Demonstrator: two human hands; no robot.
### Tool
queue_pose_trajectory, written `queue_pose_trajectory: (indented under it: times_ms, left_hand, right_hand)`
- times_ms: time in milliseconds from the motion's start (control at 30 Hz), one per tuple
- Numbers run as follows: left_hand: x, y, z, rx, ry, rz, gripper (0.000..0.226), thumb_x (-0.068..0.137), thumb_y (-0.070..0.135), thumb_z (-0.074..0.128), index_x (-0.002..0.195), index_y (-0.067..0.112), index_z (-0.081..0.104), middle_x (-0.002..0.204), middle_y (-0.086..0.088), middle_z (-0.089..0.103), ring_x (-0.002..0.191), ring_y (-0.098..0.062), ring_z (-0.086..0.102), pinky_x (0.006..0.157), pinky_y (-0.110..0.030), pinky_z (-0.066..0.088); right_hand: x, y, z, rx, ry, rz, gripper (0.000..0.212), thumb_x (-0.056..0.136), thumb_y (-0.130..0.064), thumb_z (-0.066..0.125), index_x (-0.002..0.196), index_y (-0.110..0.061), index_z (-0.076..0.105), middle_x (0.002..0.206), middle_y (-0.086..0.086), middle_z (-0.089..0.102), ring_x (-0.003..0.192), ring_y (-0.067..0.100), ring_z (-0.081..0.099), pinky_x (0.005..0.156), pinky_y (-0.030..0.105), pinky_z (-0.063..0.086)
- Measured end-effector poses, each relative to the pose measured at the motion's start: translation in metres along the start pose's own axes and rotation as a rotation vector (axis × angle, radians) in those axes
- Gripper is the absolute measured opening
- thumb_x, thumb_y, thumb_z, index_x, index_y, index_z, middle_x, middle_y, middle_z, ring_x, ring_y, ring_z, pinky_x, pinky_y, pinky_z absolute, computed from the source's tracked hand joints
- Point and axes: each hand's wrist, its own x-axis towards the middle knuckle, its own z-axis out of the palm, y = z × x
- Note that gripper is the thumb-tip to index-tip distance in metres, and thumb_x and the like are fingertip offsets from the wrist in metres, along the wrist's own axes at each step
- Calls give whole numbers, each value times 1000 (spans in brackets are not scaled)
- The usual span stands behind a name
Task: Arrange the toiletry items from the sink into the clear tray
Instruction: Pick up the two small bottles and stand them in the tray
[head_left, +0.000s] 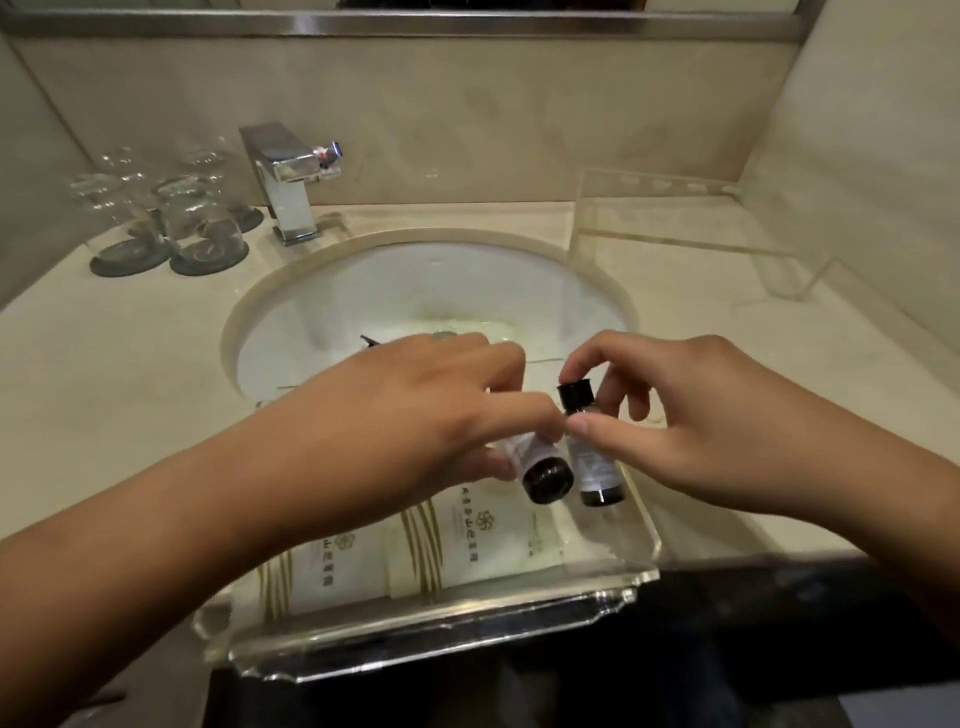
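Beige counter (130, 374), perhaps marble.

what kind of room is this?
Most likely a hotel bathroom vanity: an undermount sink with a chrome faucet, upturned drinking glasses on coasters, and branded amenity packets beside mini toiletry bottles in a clear tray.

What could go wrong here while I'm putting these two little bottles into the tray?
The clear tray juts past the counter's front edge, so pressing down on it might tip it. The left hand holds its small bottle tilted, cap toward you; set down that way it would likely roll over the sachets. The right hand pinches the other bottle close beside it, so they could knock.
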Motion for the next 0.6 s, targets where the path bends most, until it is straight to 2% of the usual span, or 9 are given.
queue_pose_trajectory:
  times_ms: [67,133,233,367,500,600]
  left_hand:
    - [0,7,3,32,-29,16,37,88,40,67,122,41,52,96,9,52,80,-13,48,64,-33,45]
    - [0,12,5,54,-47,33,36,89,38,62,124,39,51,94,8,53,78,-14,48,62,-32,44]
    - [0,19,9,69,-40,53,34,92,33,60,124,38,50,90,7,52,76,-16,49,61,-33,42]
    - [-2,27,14,48,-50,17,34,94,30,63,124,40,52,93,10,54,79,-15,49,64,-30,38]
    - [-8,29,14,-86,-80,-43,36,91,42,60,125,44,53,103,16,59,89,-10,53,68,-29,47]
    - [-15,30,12,-138,-84,-99,40,89,53,62,126,48,49,102,19,56,90,-4,52,68,-22,44]
  right_hand:
    - [-4,-2,4,-28,10,0,34,79,-66,51,109,-50,52,82,-28,65,76,2,63,66,24,48]
    - [-6,-4,9,-54,19,-4,35,79,-65,48,110,-49,52,81,-24,64,80,-4,58,68,21,43]
    - [-7,-6,15,-106,21,-15,37,80,-63,47,110,-45,57,86,-21,58,83,-9,50,71,15,35]
    - [-8,-7,18,-122,-20,2,41,81,-63,47,114,-44,62,93,-20,53,87,-10,48,75,14,35]
    - [-12,-7,14,-121,-58,21,44,80,-66,44,115,-46,62,95,-20,50,88,-7,49,77,17,37]
    - [-15,-6,10,-125,-94,31,47,79,-70,44,118,-47,60,98,-21,50,90,-8,49,76,15,37]
